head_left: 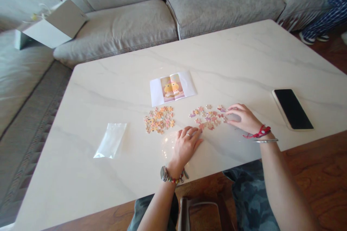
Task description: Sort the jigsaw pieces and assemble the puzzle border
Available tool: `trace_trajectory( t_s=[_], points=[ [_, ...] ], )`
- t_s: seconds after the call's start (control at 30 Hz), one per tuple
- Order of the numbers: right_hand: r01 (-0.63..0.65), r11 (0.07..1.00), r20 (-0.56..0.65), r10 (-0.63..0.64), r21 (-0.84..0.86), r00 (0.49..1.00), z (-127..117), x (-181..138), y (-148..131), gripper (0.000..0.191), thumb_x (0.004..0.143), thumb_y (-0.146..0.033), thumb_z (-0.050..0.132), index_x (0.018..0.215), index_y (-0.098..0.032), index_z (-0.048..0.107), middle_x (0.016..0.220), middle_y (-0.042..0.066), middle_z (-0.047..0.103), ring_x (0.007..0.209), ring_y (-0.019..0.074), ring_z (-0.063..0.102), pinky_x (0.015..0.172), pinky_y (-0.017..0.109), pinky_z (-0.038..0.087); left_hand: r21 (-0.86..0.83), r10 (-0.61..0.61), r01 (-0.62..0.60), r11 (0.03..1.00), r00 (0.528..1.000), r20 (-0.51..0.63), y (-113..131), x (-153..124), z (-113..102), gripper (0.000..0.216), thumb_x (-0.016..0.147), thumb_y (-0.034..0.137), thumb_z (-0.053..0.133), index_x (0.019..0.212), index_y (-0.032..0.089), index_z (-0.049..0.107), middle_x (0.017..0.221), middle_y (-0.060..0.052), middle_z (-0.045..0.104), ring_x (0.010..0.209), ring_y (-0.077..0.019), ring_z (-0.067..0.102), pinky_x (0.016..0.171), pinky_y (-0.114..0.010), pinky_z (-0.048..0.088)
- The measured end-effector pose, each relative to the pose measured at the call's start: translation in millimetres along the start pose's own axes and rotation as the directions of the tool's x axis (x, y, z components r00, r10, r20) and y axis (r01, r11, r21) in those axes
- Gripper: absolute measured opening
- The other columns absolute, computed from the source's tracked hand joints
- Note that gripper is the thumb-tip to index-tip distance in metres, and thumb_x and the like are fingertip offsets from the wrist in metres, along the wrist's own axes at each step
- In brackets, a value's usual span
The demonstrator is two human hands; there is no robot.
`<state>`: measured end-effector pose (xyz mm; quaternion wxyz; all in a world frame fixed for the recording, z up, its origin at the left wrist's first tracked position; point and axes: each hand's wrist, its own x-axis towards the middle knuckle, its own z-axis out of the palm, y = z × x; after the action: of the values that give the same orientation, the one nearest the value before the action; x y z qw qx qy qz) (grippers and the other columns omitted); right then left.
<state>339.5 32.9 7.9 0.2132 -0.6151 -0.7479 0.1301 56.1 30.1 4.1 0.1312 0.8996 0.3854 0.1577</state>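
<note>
Small jigsaw puzzle pieces lie in two loose groups on the white marbled table (130,90). The left group of puzzle pieces (159,120) is mostly yellow and orange. Pink, purple and white puzzle pieces (208,116) make up the right group, which is more spread out. My left hand (187,143) rests flat with its fingers stretched, the fingertips at the lower left edge of the right group. At that group's right edge is my right hand (242,118), thumb and index finger apart, their tips touching or close beside pieces. No piece shows clearly held in either hand.
Behind the pieces lies a creased picture sheet (172,87) with a yellow figure. A clear plastic bag (110,140) lies left, a phone (292,109) right. Beyond the table stand a grey sofa (130,25) with a white box (58,25) and, far right, a person's legs (325,11).
</note>
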Motion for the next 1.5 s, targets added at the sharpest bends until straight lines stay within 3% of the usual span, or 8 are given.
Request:
trace_trajectory(
  t_s=[0.23, 0.4, 0.5, 0.7, 0.9, 1.03, 1.2, 1.5],
  points=[
    [0.045, 0.999, 0.007, -0.045, -0.013, 0.999, 2.5, 3.4, -20.1, 0.020, 0.072, -0.027, 0.060, 0.091, -0.026, 0.065, 0.102, 0.006, 0.056, 0.092, 0.0218, 0.050, 0.081, 0.040, 0.040, 0.017, -0.008, 0.008, 1.000, 1.000, -0.019, 3.6, 3.0, 3.5, 0.033, 0.085, 0.035, 0.046, 0.115, 0.022, 0.052, 0.104, -0.009, 0.055, 0.103, -0.0232, 0.045, 0.082, -0.039, 0.042],
    [0.094, 0.995, 0.042, -0.092, -0.043, 0.995, 13.3, 6.4, -33.3, 0.008, 0.070, -0.022, 0.062, 0.075, -0.026, 0.067, 0.102, 0.005, 0.057, 0.095, 0.0232, 0.048, 0.081, 0.041, 0.037, 0.001, -0.014, 0.014, 1.000, 0.998, -0.069, 1.1, 3.5, 4.1, 0.032, 0.085, 0.034, 0.046, 0.114, 0.023, 0.052, 0.112, -0.009, 0.050, 0.106, -0.0245, 0.042, 0.083, -0.041, 0.042],
    [0.069, 0.997, 0.013, -0.069, -0.021, 0.998, 8.0, 4.7, -25.9, 0.005, 0.071, -0.024, 0.060, 0.070, -0.025, 0.065, 0.100, 0.005, 0.056, 0.092, 0.0218, 0.049, 0.080, 0.040, 0.039, -0.014, -0.032, 0.031, 0.999, 0.995, -0.096, -2.9, 3.3, 0.3, 0.029, 0.085, 0.032, 0.046, 0.112, 0.024, 0.053, 0.115, -0.009, 0.049, 0.107, -0.0244, 0.042, 0.085, -0.042, 0.042],
    [-0.057, 0.997, -0.115, 0.050, -0.053, 0.992, -4.5, -0.3, -0.7, 0.016, 0.074, -0.027, 0.056, 0.088, -0.023, 0.064, 0.097, 0.007, 0.054, 0.090, 0.0223, 0.049, 0.080, 0.040, 0.041, -0.048, -0.108, 0.100, 0.994, 0.973, -0.206, -17.8, -1.5, -8.6, 0.024, 0.085, 0.025, 0.046, 0.108, 0.022, 0.054, 0.111, -0.009, 0.050, 0.105, -0.0224, 0.043, 0.089, -0.042, 0.042],
    [-0.092, 0.990, -0.099, 0.082, -0.103, 0.992, 5.1, -1.0, 9.7, 0.009, 0.073, -0.024, 0.055, 0.075, -0.022, 0.064, 0.093, 0.007, 0.055, 0.087, 0.0225, 0.050, 0.075, 0.040, 0.042, -0.046, -0.136, 0.128, 0.991, 0.957, -0.257, -27.1, -5.4, -7.6, 0.022, 0.084, 0.023, 0.047, 0.103, 0.022, 0.056, 0.107, -0.008, 0.052, 0.102, -0.0218, 0.046, 0.088, -0.043, 0.043],
    [-0.116, 0.985, -0.137, 0.099, -0.127, 0.986, 7.2, 2.0, 11.4, 0.013, 0.073, -0.027, 0.056, 0.084, -0.021, 0.062, 0.092, 0.008, 0.056, 0.088, 0.0237, 0.050, 0.073, 0.039, 0.043, -0.055, -0.139, 0.130, 0.990, 0.956, -0.259, -27.3, -5.2, -7.9, 0.021, 0.085, 0.022, 0.046, 0.102, 0.021, 0.057, 0.106, -0.008, 0.052, 0.102, -0.0218, 0.046, 0.086, -0.041, 0.044],
    [-0.089, 0.989, -0.094, 0.078, -0.115, 0.992, 8.3, 4.0, 11.6, 0.005, 0.074, -0.024, 0.056, 0.072, -0.021, 0.060, 0.086, 0.007, 0.057, 0.084, 0.0225, 0.051, 0.072, 0.038, 0.043, -0.053, -0.161, 0.152, 0.987, 0.953, -0.257, -28.5, -5.9, -11.6, 0.021, 0.084, 0.021, 0.045, 0.101, 0.021, 0.057, 0.107, -0.008, 0.052, 0.102, -0.0219, 0.046, 0.084, -0.041, 0.045],
    [-0.088, 0.992, -0.119, 0.076, -0.092, 0.990, 6.6, 2.0, 12.8, 0.010, 0.077, -0.024, 0.051, 0.076, -0.021, 0.060, 0.087, 0.008, 0.057, 0.085, 0.0233, 0.052, 0.072, 0.040, 0.042, -0.054, -0.198, 0.190, 0.980, 0.940, -0.278, -37.0, -12.6, -14.5, 0.022, 0.084, 0.016, 0.045, 0.101, 0.021, 0.057, 0.108, -0.009, 0.052, 0.105, -0.0225, 0.043, 0.082, -0.040, 0.046]
  ],
)
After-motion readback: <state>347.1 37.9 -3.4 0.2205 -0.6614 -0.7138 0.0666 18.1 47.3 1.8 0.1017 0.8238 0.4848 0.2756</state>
